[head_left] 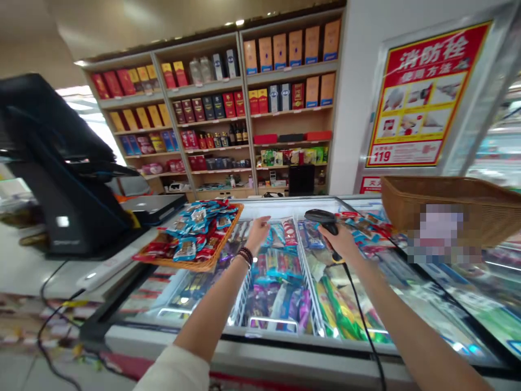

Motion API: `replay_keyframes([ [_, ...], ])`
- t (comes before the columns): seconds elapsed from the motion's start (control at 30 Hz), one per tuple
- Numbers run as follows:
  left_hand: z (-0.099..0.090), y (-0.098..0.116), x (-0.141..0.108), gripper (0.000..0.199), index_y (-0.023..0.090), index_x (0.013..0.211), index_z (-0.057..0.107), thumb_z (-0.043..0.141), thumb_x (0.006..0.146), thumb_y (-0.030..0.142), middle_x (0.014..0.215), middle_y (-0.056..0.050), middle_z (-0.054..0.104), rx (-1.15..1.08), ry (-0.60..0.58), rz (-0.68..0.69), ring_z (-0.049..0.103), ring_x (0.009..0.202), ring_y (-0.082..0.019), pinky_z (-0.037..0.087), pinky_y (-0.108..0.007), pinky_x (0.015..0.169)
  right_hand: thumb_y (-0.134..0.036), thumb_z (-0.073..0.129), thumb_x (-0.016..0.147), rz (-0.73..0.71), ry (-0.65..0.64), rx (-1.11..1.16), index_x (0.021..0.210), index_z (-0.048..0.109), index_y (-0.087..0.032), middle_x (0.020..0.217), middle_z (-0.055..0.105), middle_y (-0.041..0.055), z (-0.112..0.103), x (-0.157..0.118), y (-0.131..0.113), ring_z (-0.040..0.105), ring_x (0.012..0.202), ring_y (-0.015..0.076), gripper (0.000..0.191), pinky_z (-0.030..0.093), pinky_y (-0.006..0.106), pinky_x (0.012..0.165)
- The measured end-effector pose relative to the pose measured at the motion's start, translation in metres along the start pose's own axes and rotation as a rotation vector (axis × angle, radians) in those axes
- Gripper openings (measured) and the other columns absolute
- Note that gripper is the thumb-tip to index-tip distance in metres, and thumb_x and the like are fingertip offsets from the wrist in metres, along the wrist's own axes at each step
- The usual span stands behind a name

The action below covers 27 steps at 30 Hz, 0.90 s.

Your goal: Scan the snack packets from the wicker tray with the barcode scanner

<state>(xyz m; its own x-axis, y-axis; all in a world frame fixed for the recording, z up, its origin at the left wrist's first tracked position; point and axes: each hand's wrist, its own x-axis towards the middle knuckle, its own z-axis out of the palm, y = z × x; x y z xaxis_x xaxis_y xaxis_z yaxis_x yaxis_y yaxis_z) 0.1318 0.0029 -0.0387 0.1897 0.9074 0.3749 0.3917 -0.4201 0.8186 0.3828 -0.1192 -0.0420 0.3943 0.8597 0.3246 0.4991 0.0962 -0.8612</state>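
My right hand [341, 240] is wrapped round the handle of a black barcode scanner [321, 216], whose head points left. A black cable [358, 309] runs down from the scanner. My left hand [258, 233], with beaded bracelets [246, 254] on its wrist, is over the glass-topped freezer [260, 343]. Its fingers reach toward the right, partly bent and apart, and no held thing shows in them. Beneath the hands, packaged ice creams [280, 263] lie in white wire baskets [306, 279]. Left of my left hand is an orange wicker tray [203, 265] heaped with small blue and red snack packets [199, 217].
A black checkout terminal [65, 195] stands on the left counter, with cables below it. To the right, a brown basket [468, 190] sits on the freezer beside more packets [366, 224]. Shelves [211, 119] of boxes and bottles line the back wall.
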Motion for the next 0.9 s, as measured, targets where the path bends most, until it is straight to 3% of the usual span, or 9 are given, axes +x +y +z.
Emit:
replay_keyframes([
  [0.17, -0.119, -0.027, -0.017, 0.039, 0.017, 0.12, 0.066, 0.052, 0.084, 0.013, 0.13, -0.012, 0.062, 0.531, 0.346, 0.022, 0.055, 0.124, -0.024, 0.041, -0.039, 0.11, -0.063, 0.058, 0.079, -0.081, -0.116, 0.07, 0.069, 0.055, -0.023, 0.041, 0.053, -0.002, 0.082, 0.002, -0.035, 0.053, 0.038, 0.017, 0.042, 0.042, 0.028, 0.046],
  [0.23, -0.15, -0.035, -0.028, 0.044, 0.016, 0.128, 0.06, 0.055, 0.085, 0.016, 0.138, -0.014, 0.056, 0.704, 0.442, -0.035, 0.047, 0.134, -0.028, 0.036, -0.043, 0.114, -0.063, 0.056, 0.08, -0.101, -0.169, 0.097, 0.071, 0.056, -0.022, 0.042, 0.053, -0.0025, 0.11, -0.002, -0.046, 0.053, 0.039, 0.0167, 0.042, 0.043, 0.028, 0.048],
  [0.3, -0.169, -0.045, -0.037, 0.055, 0.015, 0.137, 0.052, 0.061, 0.083, 0.021, 0.149, -0.018, 0.046, 0.841, 0.469, -0.14, 0.036, 0.142, -0.033, 0.031, -0.049, 0.116, -0.063, 0.054, 0.081, -0.119, -0.194, 0.077, 0.073, 0.058, -0.022, 0.044, 0.054, -0.0022, 0.132, -0.01, -0.053, 0.055, 0.041, 0.0173, 0.042, 0.042, 0.028, 0.049],
  [0.37, -0.178, -0.054, -0.041, 0.064, 0.014, 0.142, 0.046, 0.065, 0.082, 0.029, 0.155, -0.022, 0.036, 0.909, 0.398, -0.292, 0.031, 0.145, -0.038, 0.032, -0.054, 0.113, -0.061, 0.053, 0.083, -0.147, -0.203, 0.006, 0.078, 0.061, -0.021, 0.047, 0.058, -0.0009, 0.147, -0.017, -0.058, 0.058, 0.045, 0.0186, 0.041, 0.042, 0.028, 0.051],
  [0.5, -0.182, -0.065, -0.042, 0.057, 0.018, 0.137, 0.05, 0.058, 0.087, 0.045, 0.159, -0.022, 0.03, 0.922, 0.241, -0.448, 0.043, 0.136, -0.04, 0.04, -0.054, 0.104, -0.054, 0.055, 0.084, -0.229, -0.221, -0.196, 0.086, 0.067, -0.02, 0.063, 0.068, 0.004, 0.159, -0.03, -0.063, 0.065, 0.06, 0.0223, 0.036, 0.04, 0.028, 0.055],
  [0.6, -0.179, -0.064, -0.04, 0.054, 0.023, 0.133, 0.055, 0.058, 0.086, 0.051, 0.156, -0.019, 0.036, 0.971, 0.276, -0.438, 0.049, 0.129, -0.039, 0.043, -0.053, 0.1, -0.051, 0.056, 0.085, -0.287, -0.212, -0.29, 0.092, 0.069, -0.019, 0.074, 0.072, 0.0067, 0.161, -0.035, -0.066, 0.068, 0.071, 0.0242, 0.035, 0.04, 0.028, 0.058],
  [0.7, -0.176, -0.058, -0.038, 0.049, 0.019, 0.124, 0.061, 0.057, 0.087, 0.052, 0.145, -0.02, 0.049, 1.084, 0.328, -0.355, 0.046, 0.129, -0.04, 0.042, -0.054, 0.1, -0.049, 0.056, 0.087, -0.319, -0.226, -0.343, 0.1, 0.07, -0.02, 0.08, 0.074, 0.0072, 0.161, -0.04, -0.069, 0.069, 0.076, 0.0248, 0.035, 0.041, 0.028, 0.061],
  [0.77, -0.174, -0.054, -0.036, 0.041, 0.015, 0.117, 0.065, 0.054, 0.09, 0.044, 0.133, -0.021, 0.057, 1.158, 0.307, -0.256, 0.045, 0.129, -0.039, 0.042, -0.051, 0.101, -0.05, 0.056, 0.088, -0.326, -0.246, -0.37, 0.103, 0.07, -0.02, 0.082, 0.074, 0.0073, 0.162, -0.043, -0.07, 0.069, 0.077, 0.0252, 0.036, 0.042, 0.029, 0.062],
  [0.9, -0.167, -0.054, -0.031, 0.034, 0.011, 0.114, 0.064, 0.037, 0.095, 0.017, 0.115, -0.02, 0.065, 1.172, 0.141, -0.157, 0.058, 0.115, -0.031, 0.047, -0.039, 0.092, -0.051, 0.056, 0.089, -0.322, -0.281, -0.408, 0.109, 0.069, -0.021, 0.085, 0.075, 0.0069, 0.164, -0.048, -0.073, 0.07, 0.081, 0.0259, 0.039, 0.042, 0.03, 0.063],
])
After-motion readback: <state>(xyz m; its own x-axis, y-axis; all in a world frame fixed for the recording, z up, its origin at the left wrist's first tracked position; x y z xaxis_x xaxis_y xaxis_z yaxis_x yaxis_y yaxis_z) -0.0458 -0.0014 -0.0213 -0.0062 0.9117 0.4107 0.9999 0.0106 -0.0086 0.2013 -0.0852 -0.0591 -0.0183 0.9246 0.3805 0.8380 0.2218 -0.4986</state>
